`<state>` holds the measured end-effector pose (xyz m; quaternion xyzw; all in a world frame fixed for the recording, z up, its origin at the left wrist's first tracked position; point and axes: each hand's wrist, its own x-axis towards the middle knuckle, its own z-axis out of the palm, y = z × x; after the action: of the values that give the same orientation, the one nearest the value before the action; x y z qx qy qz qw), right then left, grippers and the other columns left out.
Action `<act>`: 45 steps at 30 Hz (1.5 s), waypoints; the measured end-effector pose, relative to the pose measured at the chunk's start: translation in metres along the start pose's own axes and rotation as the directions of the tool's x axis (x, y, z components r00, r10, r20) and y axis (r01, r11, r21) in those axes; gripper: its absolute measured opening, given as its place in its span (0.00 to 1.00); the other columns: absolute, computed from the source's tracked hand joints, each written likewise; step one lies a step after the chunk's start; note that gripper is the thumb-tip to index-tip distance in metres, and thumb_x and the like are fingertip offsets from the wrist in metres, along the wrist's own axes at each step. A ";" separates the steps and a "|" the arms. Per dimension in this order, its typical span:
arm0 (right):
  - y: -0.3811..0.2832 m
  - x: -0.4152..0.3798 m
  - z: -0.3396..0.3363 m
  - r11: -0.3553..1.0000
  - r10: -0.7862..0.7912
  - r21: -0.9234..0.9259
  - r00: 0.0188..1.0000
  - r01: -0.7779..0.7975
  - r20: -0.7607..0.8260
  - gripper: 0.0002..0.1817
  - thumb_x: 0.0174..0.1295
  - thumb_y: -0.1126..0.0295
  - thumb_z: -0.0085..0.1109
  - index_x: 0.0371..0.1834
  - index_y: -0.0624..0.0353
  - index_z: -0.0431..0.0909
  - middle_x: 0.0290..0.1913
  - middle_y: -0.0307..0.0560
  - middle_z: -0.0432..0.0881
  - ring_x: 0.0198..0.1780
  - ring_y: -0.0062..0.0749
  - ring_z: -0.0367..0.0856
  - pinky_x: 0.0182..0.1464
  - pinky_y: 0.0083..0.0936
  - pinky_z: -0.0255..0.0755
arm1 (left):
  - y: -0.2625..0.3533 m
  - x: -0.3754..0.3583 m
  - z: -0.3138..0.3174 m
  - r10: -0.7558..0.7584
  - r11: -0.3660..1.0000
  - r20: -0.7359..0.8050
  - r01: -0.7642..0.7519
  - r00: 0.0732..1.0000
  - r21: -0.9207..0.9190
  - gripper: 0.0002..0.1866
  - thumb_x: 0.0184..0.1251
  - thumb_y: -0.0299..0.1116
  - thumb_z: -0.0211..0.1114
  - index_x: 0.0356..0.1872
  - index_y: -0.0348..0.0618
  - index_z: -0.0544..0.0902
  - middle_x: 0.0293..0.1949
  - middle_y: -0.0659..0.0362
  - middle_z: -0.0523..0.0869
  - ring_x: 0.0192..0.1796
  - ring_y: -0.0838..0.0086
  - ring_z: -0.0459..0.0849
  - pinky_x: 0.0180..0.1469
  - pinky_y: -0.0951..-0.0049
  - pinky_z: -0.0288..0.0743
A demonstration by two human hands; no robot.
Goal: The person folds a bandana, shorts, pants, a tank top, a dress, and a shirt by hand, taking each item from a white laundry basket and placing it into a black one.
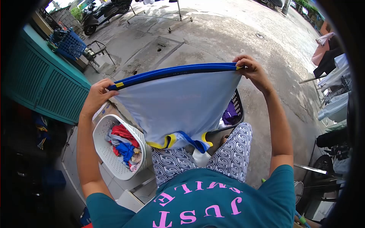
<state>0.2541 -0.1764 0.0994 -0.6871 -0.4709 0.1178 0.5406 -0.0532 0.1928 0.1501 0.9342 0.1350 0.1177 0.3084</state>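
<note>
A light grey garment with a wide blue band along its top edge is stretched out in front of me. Pinched in my left hand is the band's left end, by a small yellow patch. My right hand grips the other end, slightly higher. The cloth narrows downward to yellow and blue trimmed openings that hang over my patterned trousers. To the left below it stands a white laundry basket with red, blue and grey clothes. Behind the garment's right side, a dark basket holding purple cloth is partly hidden.
Teal louvred doors stand at the left, with a blue basket beyond them. Clothes hang on racks along the right. A parked motorbike and a metal rack frame are farther out on the concrete ground.
</note>
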 end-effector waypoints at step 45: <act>0.144 -0.095 -0.018 0.579 0.637 0.692 0.769 -0.431 -0.054 0.12 0.53 0.67 0.60 0.38 0.56 0.72 0.34 0.35 0.78 0.38 0.18 0.76 0.45 0.16 0.67 | -0.049 0.076 0.234 0.031 0.051 0.289 0.287 0.957 -0.957 0.23 0.60 0.38 0.59 0.54 0.43 0.65 0.46 0.54 0.78 0.50 0.72 0.77 0.50 0.78 0.69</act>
<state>0.2903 -0.2571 -0.0493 -0.5776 -0.0815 0.3262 0.7438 0.0795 0.1281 -0.0524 0.4596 0.0637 0.0401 0.8849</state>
